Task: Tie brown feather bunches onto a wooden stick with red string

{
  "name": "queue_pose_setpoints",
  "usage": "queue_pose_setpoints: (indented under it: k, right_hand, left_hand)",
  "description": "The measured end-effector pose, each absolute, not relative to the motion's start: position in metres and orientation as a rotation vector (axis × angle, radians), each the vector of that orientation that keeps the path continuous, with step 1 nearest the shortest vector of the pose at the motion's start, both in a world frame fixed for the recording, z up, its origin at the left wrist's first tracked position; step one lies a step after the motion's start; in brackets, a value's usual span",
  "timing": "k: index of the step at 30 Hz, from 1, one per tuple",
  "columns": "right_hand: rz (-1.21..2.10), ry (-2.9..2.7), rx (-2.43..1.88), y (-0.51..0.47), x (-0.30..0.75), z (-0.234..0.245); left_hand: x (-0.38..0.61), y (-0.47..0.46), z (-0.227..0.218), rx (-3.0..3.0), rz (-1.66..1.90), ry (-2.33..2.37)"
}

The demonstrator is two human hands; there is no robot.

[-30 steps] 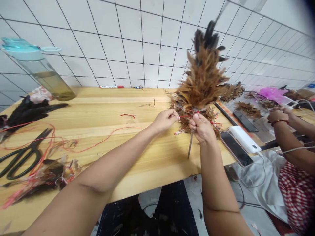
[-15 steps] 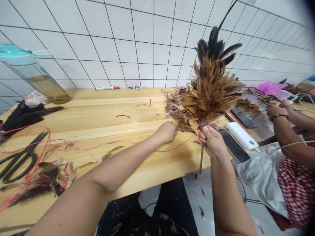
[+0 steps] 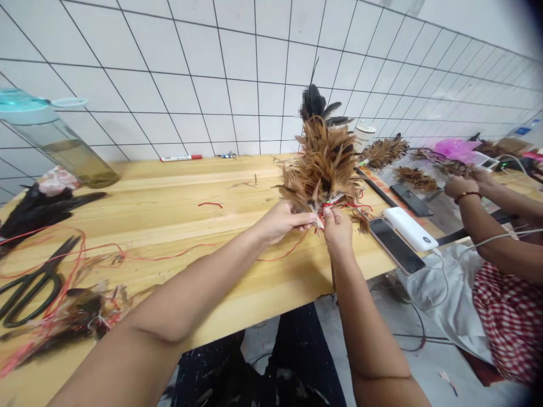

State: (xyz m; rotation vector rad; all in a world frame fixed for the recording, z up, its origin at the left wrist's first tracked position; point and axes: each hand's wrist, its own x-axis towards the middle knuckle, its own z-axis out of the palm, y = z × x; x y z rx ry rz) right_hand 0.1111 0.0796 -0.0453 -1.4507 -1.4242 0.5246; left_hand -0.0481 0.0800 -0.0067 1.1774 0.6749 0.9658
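Observation:
A feather duster [image 3: 324, 161] stands upright before me, its brown feathers topped by black ones. My right hand [image 3: 338, 229] is closed around its stick just below the feathers, where red string is wound. Part of the stick shows under that hand. My left hand [image 3: 286, 223] pinches a brown feather at the duster's lower edge, fingertips close to the right thumb; the feather's pale quill end is partly hidden. A thin red string [image 3: 278, 258] runs from near the hands leftward over the wooden table [image 3: 161, 198].
On the left are black scissors [image 3: 40, 282], a feather bundle [image 3: 80, 314], black feathers [image 3: 34, 212] and a bottle [image 3: 72, 147]. A phone [image 3: 396, 246] and white power bank [image 3: 409, 229] lie at right. Beyond them, another person's hands [image 3: 462, 183] work. A red marker [image 3: 181, 158] lies by the wall.
The duster and my right hand have moved left. My left hand has come from the loose feathers on the table to the duster's base with a feather.

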Motion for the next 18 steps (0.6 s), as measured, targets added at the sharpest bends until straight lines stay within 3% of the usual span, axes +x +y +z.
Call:
queue_pose_setpoints:
  k: [6, 18]
  right_hand:
    - [0.311, -1.505, -1.572, 0.064, 0.081, -0.034]
    - [0.426, -1.612, -1.397, 0.056, 0.081, -0.037]
  left_hand:
    - [-0.044, 0.081, -0.012, 1.174, 1.134, 0.812]
    - [-0.039, 0.078, -0.009, 1.069, 1.192, 0.923]
